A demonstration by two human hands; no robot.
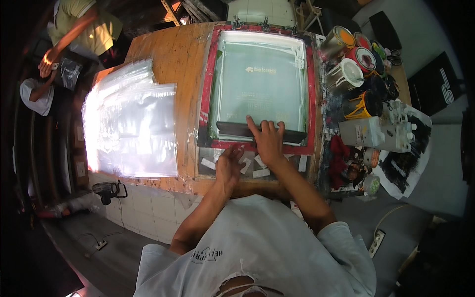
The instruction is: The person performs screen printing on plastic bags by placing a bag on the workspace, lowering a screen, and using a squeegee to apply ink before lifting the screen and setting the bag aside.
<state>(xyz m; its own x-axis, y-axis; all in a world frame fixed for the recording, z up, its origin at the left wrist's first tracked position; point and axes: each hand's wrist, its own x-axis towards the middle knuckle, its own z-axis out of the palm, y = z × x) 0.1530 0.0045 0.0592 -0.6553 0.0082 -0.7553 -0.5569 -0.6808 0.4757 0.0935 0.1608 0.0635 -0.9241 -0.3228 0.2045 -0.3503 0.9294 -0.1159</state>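
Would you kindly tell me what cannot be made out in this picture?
All in the head view:
- dark bar: one stretch, covered by the right hand
- left hand: whether it touches the red frame, as its fingertips look blurred
- plastic sheets: how many, hidden by overlap and glare
- small marks on the screen: too faint to read

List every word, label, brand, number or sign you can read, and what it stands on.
I can't copy wording, only place it:
Red-framed screen: pale legible word beside an emblem; lines below too small to read.
Grey shirt: dark lettering, partly readable.
Black panel: white mark, unclear.
Grey jug: label too small to read.
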